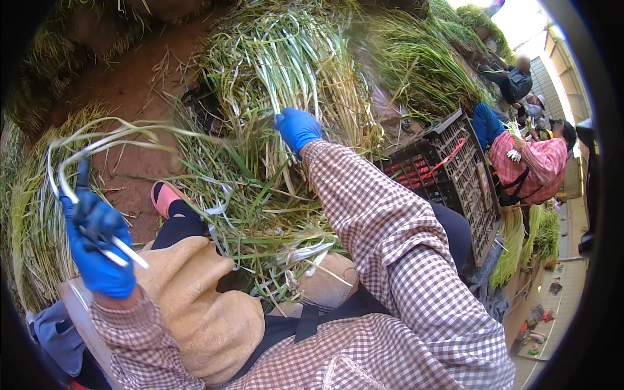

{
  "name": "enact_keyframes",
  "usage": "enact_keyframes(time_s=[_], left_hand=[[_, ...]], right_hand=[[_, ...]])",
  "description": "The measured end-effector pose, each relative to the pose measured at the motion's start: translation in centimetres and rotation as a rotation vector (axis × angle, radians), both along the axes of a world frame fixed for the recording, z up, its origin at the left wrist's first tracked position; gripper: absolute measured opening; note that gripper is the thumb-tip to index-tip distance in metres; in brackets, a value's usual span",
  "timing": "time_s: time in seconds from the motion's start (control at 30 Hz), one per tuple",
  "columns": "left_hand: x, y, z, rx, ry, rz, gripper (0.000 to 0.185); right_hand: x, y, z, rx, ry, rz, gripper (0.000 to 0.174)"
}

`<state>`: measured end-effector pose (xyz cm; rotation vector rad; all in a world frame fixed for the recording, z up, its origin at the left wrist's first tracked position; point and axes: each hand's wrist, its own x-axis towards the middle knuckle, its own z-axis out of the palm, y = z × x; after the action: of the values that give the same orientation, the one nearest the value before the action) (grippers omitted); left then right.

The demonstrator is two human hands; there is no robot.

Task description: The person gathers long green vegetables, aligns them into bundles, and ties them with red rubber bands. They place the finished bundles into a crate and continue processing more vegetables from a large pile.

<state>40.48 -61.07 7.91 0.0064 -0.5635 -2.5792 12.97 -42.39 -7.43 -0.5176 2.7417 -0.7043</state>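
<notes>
My left hand [100, 239], in a blue glove with dark coverings on some fingers, is raised at the left. It holds a few white-stemmed allium stalks [66, 180], like spring onions or green garlic. Their pale ends poke out below the fingers, and their blurred leaves arch over to the right. Ahead of me, my blue-gloved right hand [298, 129] is curled at the lower stems of a heap of similar stalks [287, 63]. Brighter white and green stalks fan out beyond it. Its fingertips are hidden, but it appears closed on some stems.
Loose leaves and peelings [273, 219] litter the ground before my lap, by a pink shoe [170, 197]. A dark plastic crate [448, 180] stands at my right. Past it, a person in a pink checked shirt [531, 161] holds stalks. More stalks [39, 219] lie at the left.
</notes>
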Motion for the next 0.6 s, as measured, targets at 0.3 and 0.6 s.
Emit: enact_keyframes(time_s=[0.3,0.6], left_hand=[[-1.6,8.1,-1.6,0.141,-0.565,-0.361,0.046],[-1.2,7.6,-2.5,0.251,-0.46,-0.292,0.035]], right_hand=[[-2.8,-0.8,-1.9,0.36,0.059,0.06,0.025],[-3.1,4.3,2.3,-0.17,-0.253,-0.088,0.025]])
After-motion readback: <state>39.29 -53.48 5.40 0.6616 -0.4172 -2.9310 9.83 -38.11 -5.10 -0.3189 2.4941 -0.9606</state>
